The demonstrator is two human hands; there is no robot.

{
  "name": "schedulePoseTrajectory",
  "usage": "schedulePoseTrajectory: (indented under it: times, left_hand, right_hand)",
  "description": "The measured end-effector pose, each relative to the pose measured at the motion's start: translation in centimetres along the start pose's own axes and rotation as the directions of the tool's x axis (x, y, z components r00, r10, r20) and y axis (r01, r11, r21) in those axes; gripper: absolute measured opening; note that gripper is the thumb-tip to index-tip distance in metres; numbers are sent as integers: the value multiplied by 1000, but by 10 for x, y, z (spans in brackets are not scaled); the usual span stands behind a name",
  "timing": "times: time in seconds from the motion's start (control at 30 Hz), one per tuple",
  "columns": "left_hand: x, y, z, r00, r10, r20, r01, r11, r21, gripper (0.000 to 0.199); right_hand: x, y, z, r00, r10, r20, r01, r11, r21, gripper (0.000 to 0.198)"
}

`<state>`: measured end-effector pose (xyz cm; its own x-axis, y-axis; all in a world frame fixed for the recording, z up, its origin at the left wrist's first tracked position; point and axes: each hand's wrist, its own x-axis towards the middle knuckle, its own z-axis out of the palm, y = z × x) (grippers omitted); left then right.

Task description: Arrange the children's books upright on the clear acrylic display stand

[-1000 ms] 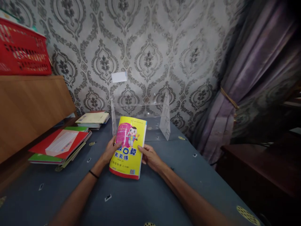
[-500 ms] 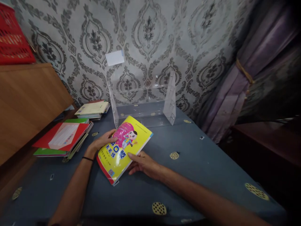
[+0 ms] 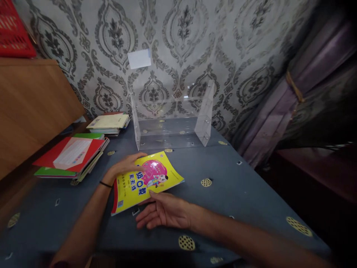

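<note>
A yellow workbook point(image 3: 150, 178) with a pink circle, a cartoon figure and a red spine lies tilted a little above the table. My left hand point(image 3: 128, 165) grips its far left side, thumb across the cover and the other fingers hidden behind it. At the near edge is my right hand point(image 3: 167, 210), palm turned up with its fingers apart. Its thumb tip touches or overlaps the workbook's edge; I cannot tell whether a finger supports it from below.
A clear acrylic rack point(image 3: 170, 130) stands against the patterned wall. To the left lie a stack of books with a red one on top point(image 3: 72, 152) and a stack with a cream one point(image 3: 108, 122), beside a wooden cabinet point(image 3: 36, 111). A purple curtain point(image 3: 276, 115) hangs at right.
The workbook has turned clockwise and tipped flatter. My right hand has loosened and rolled palm up, its fingers spreading. My left hand keeps its hold.
</note>
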<state>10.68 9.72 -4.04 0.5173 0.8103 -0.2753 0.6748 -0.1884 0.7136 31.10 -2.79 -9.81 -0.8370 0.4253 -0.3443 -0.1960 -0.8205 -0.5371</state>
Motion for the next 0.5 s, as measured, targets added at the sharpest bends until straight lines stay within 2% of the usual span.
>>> schedulePoseTrajectory:
  times: [0.13,0.23,0.33,0.5]
  left_hand:
    - [3,-2,4,988,119,-98,-87,956,281,69]
    - [8,-9,9,972,183,-146,-102,891,442,69]
    - [15,-16,15,951,250,-184,-114,832,542,65]
    - [26,-21,25,884,404,-234,-165,740,652,51]
  right_hand:
    - [-3,-1,3,1000,7,-5,-7,1000,19,52]
    - [-4,-3,3,1000,18,0,-18,999,37,50]
    - [-3,-3,0,999,8,31,-10,998,58,51]
    - [-4,4,-4,994,-1,108,-1,1000,22,50]
